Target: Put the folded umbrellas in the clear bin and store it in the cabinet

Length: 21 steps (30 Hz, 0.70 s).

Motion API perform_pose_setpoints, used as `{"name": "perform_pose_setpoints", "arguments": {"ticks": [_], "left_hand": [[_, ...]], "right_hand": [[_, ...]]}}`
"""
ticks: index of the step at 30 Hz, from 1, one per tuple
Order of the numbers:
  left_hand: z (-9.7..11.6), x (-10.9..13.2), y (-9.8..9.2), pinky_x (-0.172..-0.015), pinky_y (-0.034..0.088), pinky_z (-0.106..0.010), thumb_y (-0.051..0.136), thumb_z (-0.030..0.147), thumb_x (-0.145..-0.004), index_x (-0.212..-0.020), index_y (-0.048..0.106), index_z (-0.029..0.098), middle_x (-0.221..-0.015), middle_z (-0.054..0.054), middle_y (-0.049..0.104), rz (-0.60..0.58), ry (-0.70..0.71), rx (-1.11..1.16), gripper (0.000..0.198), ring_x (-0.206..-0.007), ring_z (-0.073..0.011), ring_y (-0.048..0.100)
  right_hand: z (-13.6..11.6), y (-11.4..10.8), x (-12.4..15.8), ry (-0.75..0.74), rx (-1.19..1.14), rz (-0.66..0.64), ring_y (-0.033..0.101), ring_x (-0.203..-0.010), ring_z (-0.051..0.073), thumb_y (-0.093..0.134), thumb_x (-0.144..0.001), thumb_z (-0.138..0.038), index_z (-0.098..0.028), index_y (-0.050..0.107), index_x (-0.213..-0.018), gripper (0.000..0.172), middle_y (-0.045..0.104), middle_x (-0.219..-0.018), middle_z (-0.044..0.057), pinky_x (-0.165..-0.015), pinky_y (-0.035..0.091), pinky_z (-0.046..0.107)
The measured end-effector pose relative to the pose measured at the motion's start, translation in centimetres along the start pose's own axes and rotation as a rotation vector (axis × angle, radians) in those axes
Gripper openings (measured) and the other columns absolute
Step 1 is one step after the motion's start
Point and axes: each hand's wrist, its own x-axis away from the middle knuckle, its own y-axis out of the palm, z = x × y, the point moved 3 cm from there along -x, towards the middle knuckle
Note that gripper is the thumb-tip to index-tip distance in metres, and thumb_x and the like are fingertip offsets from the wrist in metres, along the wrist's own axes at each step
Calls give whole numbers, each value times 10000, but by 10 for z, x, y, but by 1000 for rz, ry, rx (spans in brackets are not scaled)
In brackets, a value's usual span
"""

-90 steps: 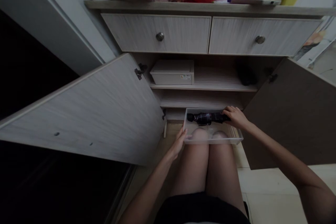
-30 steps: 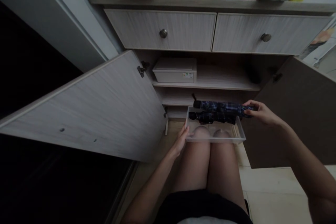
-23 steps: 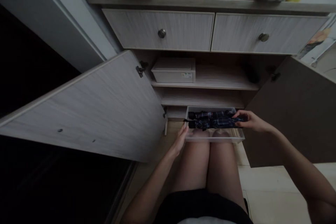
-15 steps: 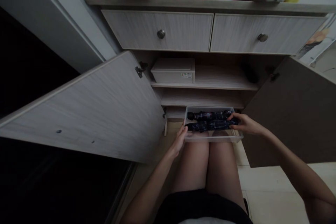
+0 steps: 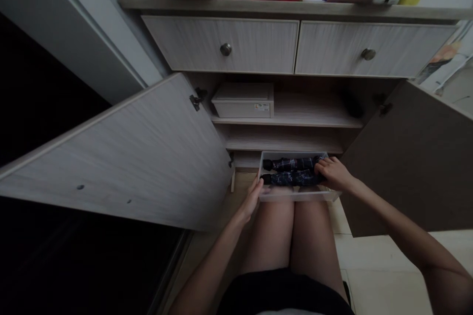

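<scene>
Crouches before open cabinet [image 5: 281,133] with both doors wide. Steadies clear tray [image 5: 295,196] over the knees with left hand [image 5: 253,199], grip closed lightly on the rim at the tray's left end, thumb side too dim to read well. Lays right hand [image 5: 332,174] over the right ends of two folded plaid umbrellas, grip wrapped round the end of near umbrella [image 5: 290,178]; cannot tell how tight. Shows far umbrella [image 5: 291,163] flat along the tray's back wall, parallel to and just beside the near one, both fully inside the tray. Looks mostly loaded, by judgement: two in, side by side, near one seated but not yet let go. Leaves, probably, only letting go with the right grip and stowing the tray, now off any shelf, just in front of the lowest one. Also shows white box [image 5: 244,101] on upper shelf and two shut drawers above.
</scene>
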Motion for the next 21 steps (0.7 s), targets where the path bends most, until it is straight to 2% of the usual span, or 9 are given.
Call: {"name": "perform_pose_setpoints", "arguments": {"ticks": [3,5,7,9,12,14,17,21], "left_hand": [[2,0,1,-1072,405,-430,624,766,-767,-1393,559,186,-1235,-128,709,-8,2,27,856,-1116,-306,674],[2,0,1,-1065,412,-422,638,768,-754,-1424,529,196,-1254,-122,704,-11,1,34,888,-1118,-301,674],[1,0,1,-1063,414,-415,642,758,-760,-1446,505,215,-1249,-108,709,-4,-3,33,885,-1124,-293,674],[-1,-1,0,-1053,423,-410,650,749,-761,-1435,516,212,-1215,-106,722,5,-9,33,872,-1114,-292,678],[-4,-3,-1,-1025,446,-405,669,748,-744,-1374,575,180,-1182,-121,731,13,-15,45,853,-1100,-302,683],[-5,-5,-1,-1005,461,-401,678,749,-734,-1360,588,180,-1231,-127,713,10,-13,54,851,-1096,-302,685],[-4,-5,-1,-981,479,-399,683,753,-728,-1401,557,207,-1335,-126,663,4,-5,57,876,-1087,-297,690],[0,-3,-2,-1008,472,-406,673,784,-709,-1438,526,229,-1446,-125,586,15,4,53,928,-1116,-303,678]], "right_hand": [[24,-13,-12,-46,-219,-72,645,-947,234,770,-760,-307,-219,685,-981,252,691,-1051,77,-811,461,317],[57,-29,-25,51,-332,-27,650,-867,204,669,-857,-331,-219,694,-991,176,696,-972,55,-770,471,287],[101,-47,-39,319,-255,137,646,-873,220,584,-914,-300,-190,709,-1008,191,690,-989,85,-762,466,297],[143,-62,-49,610,-118,305,633,-948,251,550,-936,-264,-157,710,-1096,250,655,-1119,142,-774,457,311],[189,-71,-59,889,-72,347,582,-1080,274,528,-947,-177,-110,623,-1299,371,557,-1280,220,-819,429,316],[208,-70,-66,962,-106,304,534,-1155,286,506,-944,-105,-49,543,-1378,439,508,-1321,274,-856,397,330],[224,-64,-75,995,-145,258,488,-1210,310,507,-933,-56,44,500,-1379,457,488,-1305,340,-893,359,366],[235,-52,-87,1030,-192,223,502,-1198,306,527,-941,-77,21,407,-1470,551,481,-1312,344,-893,366,375]]}}
